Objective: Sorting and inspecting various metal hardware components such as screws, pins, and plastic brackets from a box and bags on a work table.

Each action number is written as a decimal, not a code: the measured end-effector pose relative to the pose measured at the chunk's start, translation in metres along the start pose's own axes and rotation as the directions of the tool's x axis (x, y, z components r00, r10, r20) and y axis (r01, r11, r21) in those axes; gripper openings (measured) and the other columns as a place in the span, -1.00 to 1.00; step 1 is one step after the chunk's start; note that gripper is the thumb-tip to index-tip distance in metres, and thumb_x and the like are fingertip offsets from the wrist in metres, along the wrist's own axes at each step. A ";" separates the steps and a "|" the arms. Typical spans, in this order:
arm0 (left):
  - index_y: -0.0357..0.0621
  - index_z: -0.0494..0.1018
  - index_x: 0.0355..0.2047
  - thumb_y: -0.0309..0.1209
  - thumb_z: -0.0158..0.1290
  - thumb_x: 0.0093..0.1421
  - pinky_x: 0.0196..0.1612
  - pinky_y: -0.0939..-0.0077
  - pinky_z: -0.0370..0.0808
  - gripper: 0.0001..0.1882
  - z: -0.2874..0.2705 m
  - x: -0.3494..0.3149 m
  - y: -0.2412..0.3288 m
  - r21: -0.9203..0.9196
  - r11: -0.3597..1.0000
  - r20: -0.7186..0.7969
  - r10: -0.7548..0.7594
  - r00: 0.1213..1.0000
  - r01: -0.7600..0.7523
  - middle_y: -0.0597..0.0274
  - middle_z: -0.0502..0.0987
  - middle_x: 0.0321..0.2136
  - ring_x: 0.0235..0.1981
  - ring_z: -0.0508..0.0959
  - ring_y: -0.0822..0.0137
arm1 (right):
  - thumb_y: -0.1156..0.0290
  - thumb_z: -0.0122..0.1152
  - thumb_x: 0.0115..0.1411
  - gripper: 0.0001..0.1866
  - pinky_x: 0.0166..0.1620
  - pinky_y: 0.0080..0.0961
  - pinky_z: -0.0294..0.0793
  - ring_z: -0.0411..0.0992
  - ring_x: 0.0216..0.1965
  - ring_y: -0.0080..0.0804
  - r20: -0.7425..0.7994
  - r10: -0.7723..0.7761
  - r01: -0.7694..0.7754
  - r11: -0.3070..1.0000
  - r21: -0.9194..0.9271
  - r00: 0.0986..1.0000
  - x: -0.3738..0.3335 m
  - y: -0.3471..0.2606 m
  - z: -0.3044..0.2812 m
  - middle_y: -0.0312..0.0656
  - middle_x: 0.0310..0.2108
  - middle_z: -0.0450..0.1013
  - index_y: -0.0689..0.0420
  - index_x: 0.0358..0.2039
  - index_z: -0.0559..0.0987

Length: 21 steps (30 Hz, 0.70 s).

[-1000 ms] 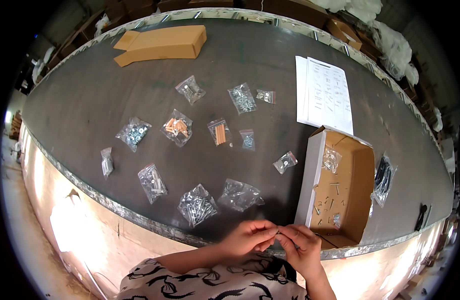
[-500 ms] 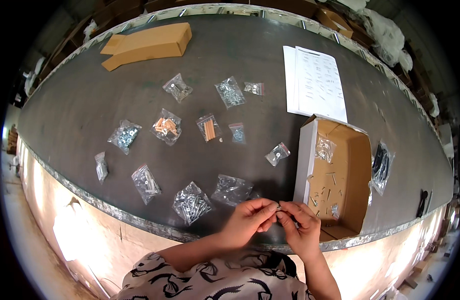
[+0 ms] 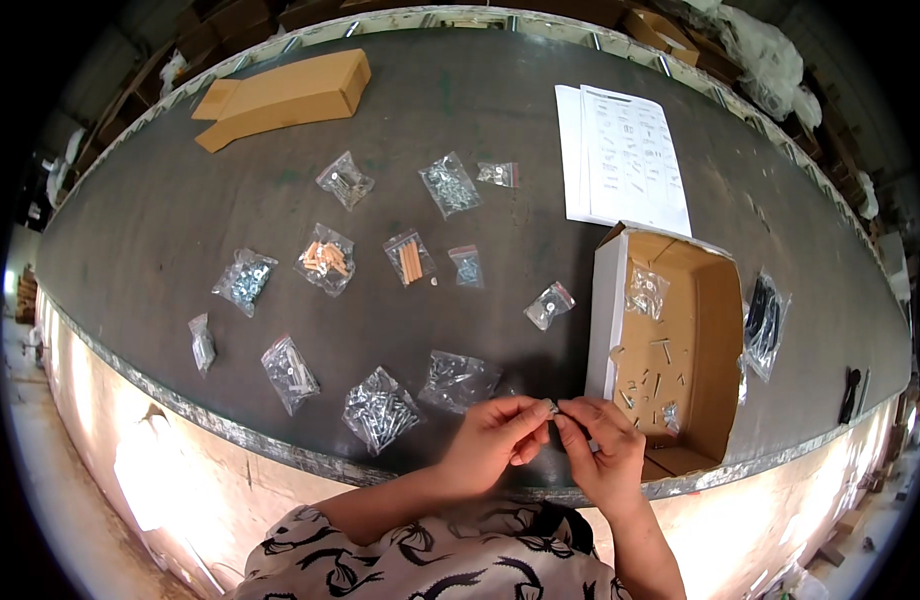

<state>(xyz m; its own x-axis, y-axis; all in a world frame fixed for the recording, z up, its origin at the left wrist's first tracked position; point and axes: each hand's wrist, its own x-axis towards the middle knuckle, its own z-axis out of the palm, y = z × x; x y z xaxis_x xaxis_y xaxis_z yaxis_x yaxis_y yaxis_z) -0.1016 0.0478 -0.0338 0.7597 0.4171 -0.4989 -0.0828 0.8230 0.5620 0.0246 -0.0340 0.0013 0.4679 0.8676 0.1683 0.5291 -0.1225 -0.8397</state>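
Note:
Both my hands meet near the table's front edge, just left of an open cardboard box (image 3: 607,330). My left hand (image 3: 498,440) pinches a small metal piece (image 3: 552,406) between thumb and forefinger; it is too small to name. The fingertips of my right hand (image 3: 602,445) are closed at the other side of the same piece. Inside the box lie several loose screws (image 3: 658,384) and a small clear bag (image 3: 645,293). Left of my hands is a mostly clear plastic bag (image 3: 458,380), with a bag of bolts (image 3: 380,408) beyond it.
Several small bags of hardware are spread over the dark table (image 3: 510,100), among them wooden dowels (image 3: 327,258) and longer wooden pegs (image 3: 410,262). Printed sheets (image 3: 625,160) lie behind the box. A folded carton (image 3: 285,95) sits far left; a bag of black parts (image 3: 767,325) lies right.
The view has shifted slightly. My fingertips have moved a little apart around the small metal piece, so more of it shows. The bags and box stay in place on the table.

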 end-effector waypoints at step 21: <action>-0.32 0.48 -0.40 -0.46 0.01 0.20 -0.65 0.65 0.20 -0.85 -0.020 0.008 0.004 -0.070 0.975 0.221 -0.192 0.956 0.212 0.19 0.48 -0.60 -0.72 0.29 0.52 | 0.61 0.22 -0.01 -0.82 -0.34 -0.55 0.47 0.48 -0.40 -0.32 0.183 0.027 -0.061 0.981 0.186 0.983 0.001 0.003 -0.025 -0.15 -0.39 0.48 0.21 -0.32 0.58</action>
<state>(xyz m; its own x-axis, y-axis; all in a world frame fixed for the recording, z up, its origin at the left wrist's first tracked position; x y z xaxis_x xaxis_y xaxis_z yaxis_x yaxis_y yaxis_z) -0.1085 0.0623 -0.0481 0.8849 0.1558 -0.4390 0.0349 0.9176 0.3961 0.0447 -0.0455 0.0122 0.3447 0.9375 0.0485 0.3584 -0.0836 -0.9298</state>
